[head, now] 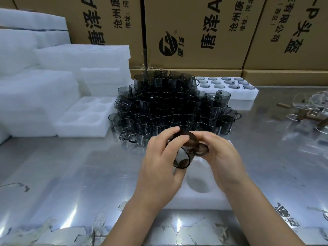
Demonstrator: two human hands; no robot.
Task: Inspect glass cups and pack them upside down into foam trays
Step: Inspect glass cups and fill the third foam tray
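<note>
We think the cup point(184, 148) could slip, because smooth glass is held in the air and tilted, and then hit the tray point(204, 199) or the desk point(71, 174) and crack. A wide turn could also knock the pile point(170, 107) just behind. The cup is at lower centre of the frame, above the tray, between both hands. The left hand point(163, 157) curls round its body, and the right hand point(220, 153) pinches its handle side.
</note>
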